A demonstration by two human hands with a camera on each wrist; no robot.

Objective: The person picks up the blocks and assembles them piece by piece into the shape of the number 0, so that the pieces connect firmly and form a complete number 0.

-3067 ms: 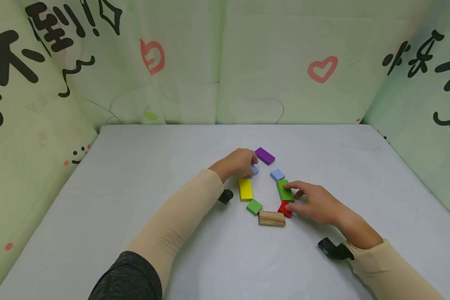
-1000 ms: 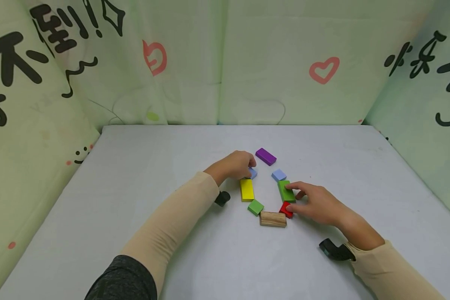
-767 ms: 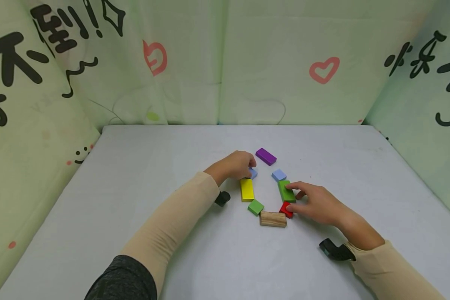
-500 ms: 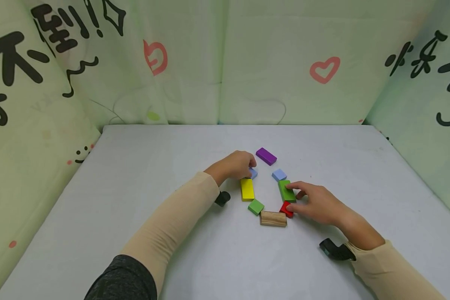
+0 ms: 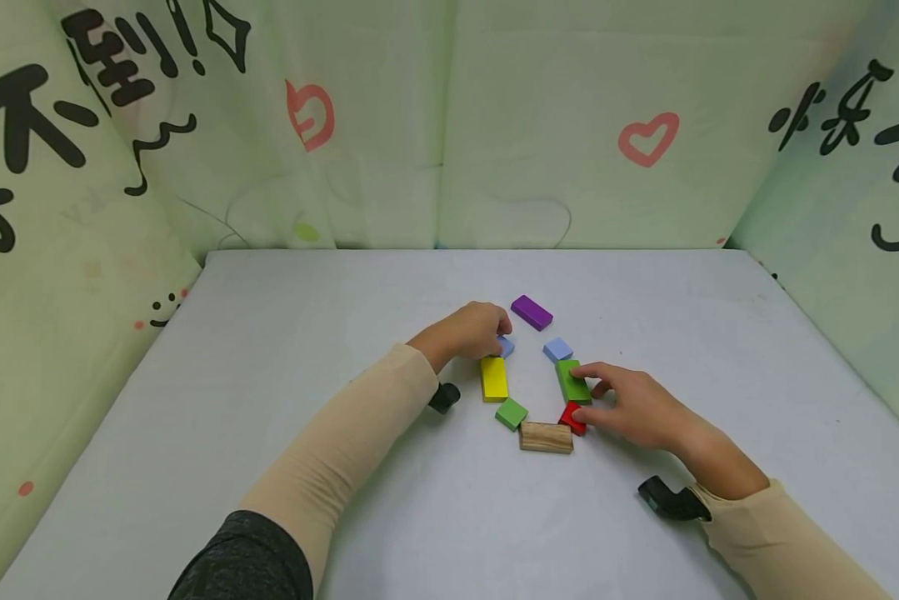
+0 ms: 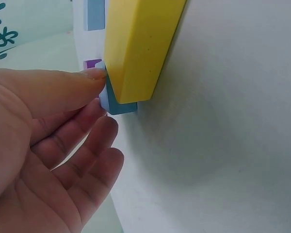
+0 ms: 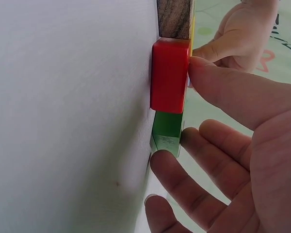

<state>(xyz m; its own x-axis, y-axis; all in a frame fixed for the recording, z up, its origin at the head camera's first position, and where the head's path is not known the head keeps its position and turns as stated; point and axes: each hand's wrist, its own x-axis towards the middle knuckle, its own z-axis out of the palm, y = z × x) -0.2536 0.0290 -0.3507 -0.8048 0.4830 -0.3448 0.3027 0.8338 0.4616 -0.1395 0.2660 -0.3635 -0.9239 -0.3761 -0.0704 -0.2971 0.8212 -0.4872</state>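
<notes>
Thumb and forefinger of my left hand (image 5: 470, 327) pinch a small light-blue block (image 5: 506, 347); the left wrist view shows this block (image 6: 122, 108) at the end of a yellow block (image 6: 140, 53). My right hand (image 5: 636, 406) rests its index fingertip on a long green block (image 5: 571, 387) and its thumb on a small red block (image 5: 567, 412). Its other fingers hang loosely bent. A wood-grain block (image 5: 546, 438) lies against the red one, and a small green block (image 5: 511, 414) sits between it and the yellow block. Together they form part of a ring.
A second light-blue block (image 5: 557, 350) lies at the far end of the long green one. Farther back, a purple block (image 5: 531, 312) lies apart from the others. The white table (image 5: 389, 533) is bordered by pale green printed curtains (image 5: 524, 125).
Over about three seconds my left hand has shifted slightly left and toward me, with the light-blue block. My right hand has stayed in place. The last second shows no clear movement.
</notes>
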